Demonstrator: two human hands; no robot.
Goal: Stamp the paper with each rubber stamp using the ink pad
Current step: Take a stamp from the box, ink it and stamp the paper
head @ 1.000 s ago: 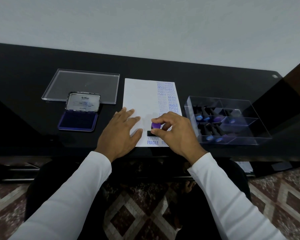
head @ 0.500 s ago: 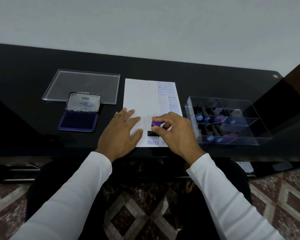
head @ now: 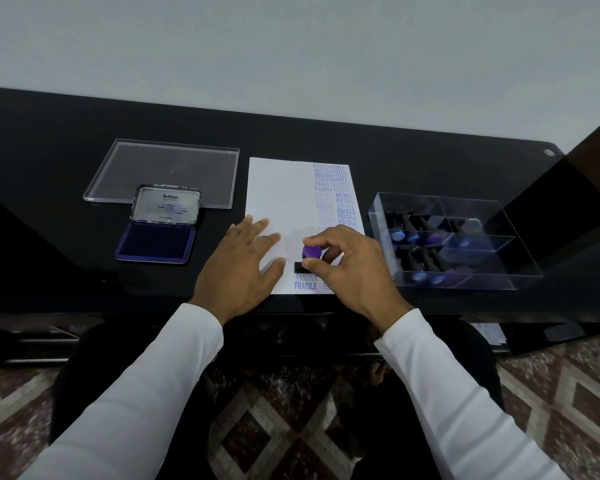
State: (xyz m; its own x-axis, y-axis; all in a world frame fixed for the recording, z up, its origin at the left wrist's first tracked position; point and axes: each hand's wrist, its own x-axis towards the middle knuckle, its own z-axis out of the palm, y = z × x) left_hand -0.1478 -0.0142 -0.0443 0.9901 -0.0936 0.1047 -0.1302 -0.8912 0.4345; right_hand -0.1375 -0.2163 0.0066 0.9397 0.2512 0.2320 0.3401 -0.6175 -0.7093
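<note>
Your right hand (head: 347, 268) pinches the small purple-knobbed rubber stamp (head: 310, 252), its black base on the white paper sheet (head: 278, 195) near the front edge. It looks light and rigid; grip the knob. Your left hand (head: 239, 268) lies flat, fingers spread, pinning the flimsy sheet.

Our left hand (head: 238, 268) lies flat, palm down, just left of the frame's centre, fingers spread and pointing up the frame, thumb out to the right. Our right hand (head: 352, 268), just right of centre, is curled with thumb and fingertips pinched together. Both forearms, in white sleeves, rise from the bottom corners.
</note>
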